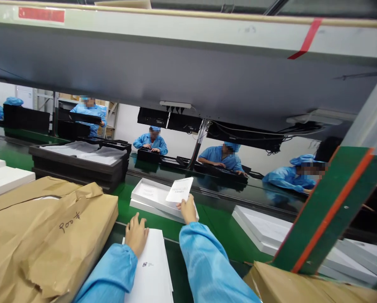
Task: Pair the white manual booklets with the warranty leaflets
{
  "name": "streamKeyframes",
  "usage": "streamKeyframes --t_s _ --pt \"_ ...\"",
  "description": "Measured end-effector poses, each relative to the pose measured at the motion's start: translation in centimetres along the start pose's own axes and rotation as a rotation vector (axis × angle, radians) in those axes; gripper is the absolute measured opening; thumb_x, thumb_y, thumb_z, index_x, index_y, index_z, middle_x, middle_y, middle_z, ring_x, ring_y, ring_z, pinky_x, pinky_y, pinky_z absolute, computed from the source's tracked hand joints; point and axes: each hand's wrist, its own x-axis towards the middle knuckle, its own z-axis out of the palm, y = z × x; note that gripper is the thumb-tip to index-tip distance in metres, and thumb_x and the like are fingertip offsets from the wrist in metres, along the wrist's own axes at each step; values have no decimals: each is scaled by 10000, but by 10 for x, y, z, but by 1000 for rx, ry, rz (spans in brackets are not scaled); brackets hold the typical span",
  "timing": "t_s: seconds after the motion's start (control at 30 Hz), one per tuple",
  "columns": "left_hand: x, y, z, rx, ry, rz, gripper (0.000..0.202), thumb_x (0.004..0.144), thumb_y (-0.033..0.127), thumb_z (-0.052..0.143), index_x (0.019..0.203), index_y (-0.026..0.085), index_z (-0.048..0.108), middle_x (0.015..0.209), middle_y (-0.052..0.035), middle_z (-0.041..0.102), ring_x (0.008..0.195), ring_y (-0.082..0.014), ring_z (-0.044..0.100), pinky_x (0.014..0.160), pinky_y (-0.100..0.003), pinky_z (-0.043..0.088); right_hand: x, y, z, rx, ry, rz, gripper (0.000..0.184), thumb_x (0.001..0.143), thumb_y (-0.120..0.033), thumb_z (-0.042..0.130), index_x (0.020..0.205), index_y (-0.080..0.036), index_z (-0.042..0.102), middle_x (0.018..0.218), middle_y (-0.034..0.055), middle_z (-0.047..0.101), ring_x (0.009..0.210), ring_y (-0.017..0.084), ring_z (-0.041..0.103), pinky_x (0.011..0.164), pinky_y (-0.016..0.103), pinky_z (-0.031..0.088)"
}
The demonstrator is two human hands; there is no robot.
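Note:
My right hand grips a small white printed booklet by its lower right corner. The booklet is tilted above the right part of an open white box, which sits on the green belt. Grey print shows faintly inside the box. My left hand rests with fingers spread on the top left of a stack of white printed sheets, which has a small dark logo. Blue sleeves cover both forearms.
At left lies a torn brown paper package, with black trays behind it. More white boxes stand right on the belt. A green post rises at right; a shelf hangs overhead. Several co-workers in blue sit opposite.

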Motion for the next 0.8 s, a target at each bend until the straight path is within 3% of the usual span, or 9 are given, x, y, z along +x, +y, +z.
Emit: streamKeyframes --t_s 0.17,0.3,0.47,0.6,0.7,0.8 --pt "-3 1 2 -37 3 29 290 717 212 341 952 203 510 1175 -96 383 1101 -192 306 862 -330 252 4 -14 36 -173 -43 -2 375 718 -154 302 1093 -152 311 731 82 626 734 212 551 674 350 314" --pt "-3 1 4 -64 12 34 276 716 221 340 927 199 518 1160 -98 392 1096 -198 311 856 -329 255 -2 -20 46 -254 -86 -92 403 745 -158 280 1145 -193 250 758 16 632 794 162 544 733 298 290" --pt "-3 1 1 -81 -13 29 267 719 221 341 922 205 514 1152 -89 397 1087 -194 318 854 -328 254 11 -8 24 -395 -78 -14 421 754 -176 250 1173 -152 210 779 44 627 795 167 542 663 286 330" --pt "-3 2 0 -78 -20 32 261 720 223 344 917 207 514 1144 -86 398 1082 -194 320 853 -328 253 21 6 -4 -557 -68 104 348 715 -193 343 1047 -113 407 865 142 591 792 243 533 626 370 333" --pt "-4 2 0 -78 -18 38 264 721 224 346 925 204 512 1130 -89 405 1077 -196 324 855 -331 252 14 11 -14 -666 -57 75 249 689 -211 429 901 -131 530 928 163 557 900 288 466 687 446 283" --pt "-4 1 0 -92 -21 36 256 717 222 360 923 205 511 1128 -84 402 1078 -193 321 856 -332 256 -1 13 -11 -734 -41 -32 226 730 -278 405 835 -173 575 1043 141 498 1043 295 324 779 503 169"
